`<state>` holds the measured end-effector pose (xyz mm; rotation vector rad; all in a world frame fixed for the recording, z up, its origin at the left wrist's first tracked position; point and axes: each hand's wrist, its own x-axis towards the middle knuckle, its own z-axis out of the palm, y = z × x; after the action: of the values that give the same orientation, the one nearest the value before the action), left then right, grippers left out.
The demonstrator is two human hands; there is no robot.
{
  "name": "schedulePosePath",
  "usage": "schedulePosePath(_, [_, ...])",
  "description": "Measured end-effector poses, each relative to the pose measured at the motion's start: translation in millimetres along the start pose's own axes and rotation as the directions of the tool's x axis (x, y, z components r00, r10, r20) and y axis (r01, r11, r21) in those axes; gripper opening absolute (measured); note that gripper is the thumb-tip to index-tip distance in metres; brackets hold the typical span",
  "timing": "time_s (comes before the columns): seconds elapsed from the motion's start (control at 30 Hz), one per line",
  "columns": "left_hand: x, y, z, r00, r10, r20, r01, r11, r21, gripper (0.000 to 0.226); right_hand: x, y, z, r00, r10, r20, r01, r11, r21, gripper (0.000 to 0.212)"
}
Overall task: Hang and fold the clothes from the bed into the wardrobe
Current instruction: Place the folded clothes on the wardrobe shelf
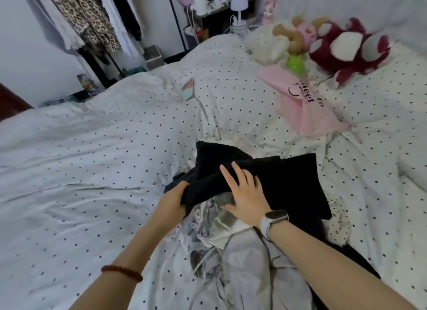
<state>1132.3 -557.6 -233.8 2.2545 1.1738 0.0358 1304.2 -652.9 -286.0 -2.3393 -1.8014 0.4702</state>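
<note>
- The left hand (172, 201) has its fingertips hidden under the black garment (265, 178).
- The pink bag (300, 97) has partly unreadable lettering.
- The hanging clothes (92, 16) are cut off by the top edge.

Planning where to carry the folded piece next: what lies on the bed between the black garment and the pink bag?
In the head view, only bare dotted duvet lies between the black garment and the pink bag, apart from a rumpled bit of white cloth at the garment's far edge.

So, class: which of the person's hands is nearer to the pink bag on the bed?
The right hand. It rests flat on the black garment, below the pink bag. The left hand grips that garment's edge further left.
</note>
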Motion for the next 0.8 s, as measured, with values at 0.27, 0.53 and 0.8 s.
schedulePosePath(0.27, [-74.0, -14.5, -96.9, 0.993, 0.006, -0.12, -0.018, 0.995, -0.102, 0.036, 12.8, -96.7, -56.5, 0.985, -0.174, -0.016, 0.174, 0.984, -0.039, 0.034])
schedulePosePath(0.53, [-187.1, -29.1, -213.9, 0.864, 0.157, -0.479, -0.196, 0.98, -0.031, 0.035, -37.5, -231.0, -157.3, 0.899, -0.304, -0.315, 0.31, 0.95, -0.032, 0.023])
schedulePosePath(0.8, [-360.0, -69.9, -291.1, 0.582, 0.396, -0.711, -0.21, 0.917, 0.339, 0.042, -168.0, -393.6, -185.6, 0.625, -0.258, -0.737, 0.443, 0.895, 0.062, 0.025])
